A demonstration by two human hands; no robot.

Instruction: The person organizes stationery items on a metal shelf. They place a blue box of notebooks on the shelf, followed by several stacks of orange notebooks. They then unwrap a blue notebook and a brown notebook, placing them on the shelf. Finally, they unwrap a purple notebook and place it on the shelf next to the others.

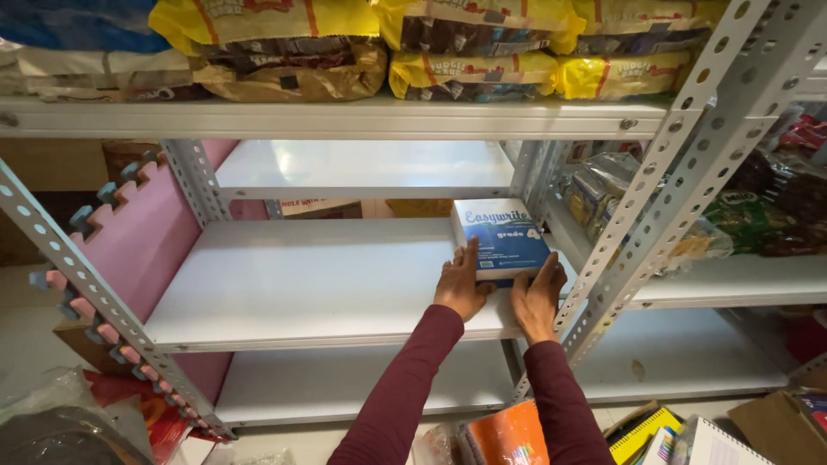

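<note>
got both hands on the blue notebook stack [502,240]
left hand [461,284] and right hand [538,297] spread flat against it on the white shelf [301,284], probably just pressing

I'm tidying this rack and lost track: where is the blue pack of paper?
In the head view, the blue pack lies at the right end of the middle white shelf, by the upright, with both hands touching it.

White slotted-steel shelving [327,284] stands on a pale floor [21,340]
</note>
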